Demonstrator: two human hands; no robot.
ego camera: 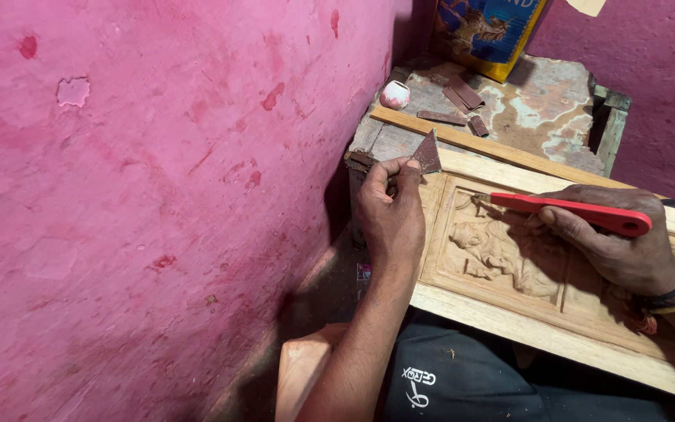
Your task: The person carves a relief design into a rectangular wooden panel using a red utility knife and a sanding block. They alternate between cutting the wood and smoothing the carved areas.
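A carved wooden panel (509, 305) with a relief figure lies across my lap, one end on a low stool. My left hand (388, 211) rests on the panel's far left corner and pinches a small folded piece of brown sandpaper (428, 153) between thumb and fingers. My right hand (615, 246) lies on the carving and grips a tool with a red handle (580, 211), its tip pointing left onto the upper part of the relief. Thread bands sit on my right wrist.
A worn stool (544, 109) behind the panel carries a long wooden strip (494, 148), several sandpaper scraps (462, 98), a small white-pink cup (394, 94) and a blue-yellow box (486, 31). Pink wall (158, 195) stands close on the left.
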